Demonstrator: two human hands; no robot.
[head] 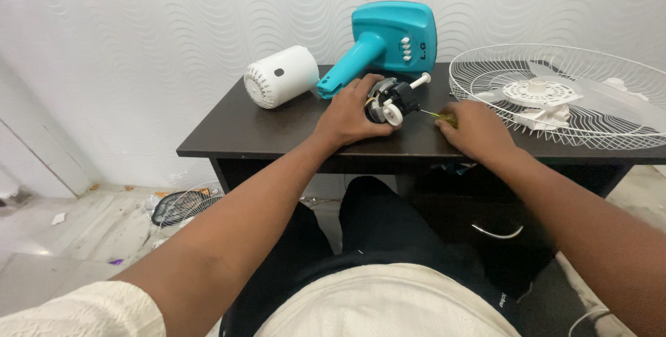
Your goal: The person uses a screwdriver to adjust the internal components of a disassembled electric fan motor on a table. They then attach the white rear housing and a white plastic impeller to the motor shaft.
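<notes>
My left hand (350, 115) grips a small fan motor (394, 97), black and metal with white parts and a white shaft, resting on the dark table (243, 129). My right hand (472, 129) holds a screwdriver with a yellow-green handle (444, 118); its thin shaft points left at the motor. Both hands sit near the table's middle, close to the front edge.
A teal fan base (392, 38) with white buttons lies behind the motor. A white cylindrical motor cover (281, 77) lies to its left. A white wire fan grille with blades (555, 94) fills the table's right side. Another grille (184, 205) lies on the floor at left.
</notes>
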